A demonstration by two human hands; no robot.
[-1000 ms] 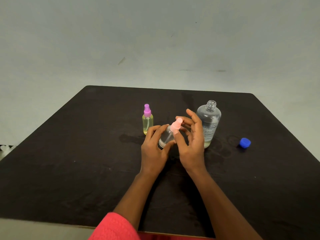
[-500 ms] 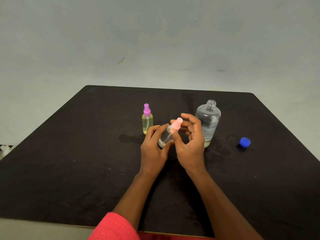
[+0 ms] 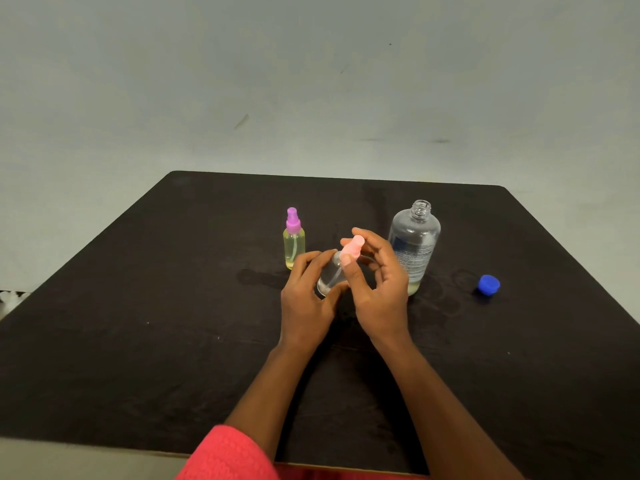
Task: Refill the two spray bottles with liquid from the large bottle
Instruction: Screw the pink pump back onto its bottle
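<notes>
Twisting is what the right hand is about in the head view: a second ago its fingers were stretched out past the pink top, and now they have curled in, thumb and fingertips pinching that top. The left hand has kept its grasp round the body of the pink bottle, which leans a little to the right near the middle of the table. I take the regrip for a turn of the spray top on its thread. Which way it turns I cannot tell, though the body looks clear, with at most a little liquid low down, so I would guess the top is coming off for filling. If so, this is the second bottle and the pour is yet to come. The purple bottle stands upright just beyond the left hand, toward the far edge, top on and pale yellow liquid nearly to its shoulder, so that one seems done. The large bottle stands open-necked just past the right hand, and only a shallow yellowish layer remains at its bottom, perhaps too little for another full fill. Its blue cap lies apart near the right edge. A red sleeve shows at the near edge.
</notes>
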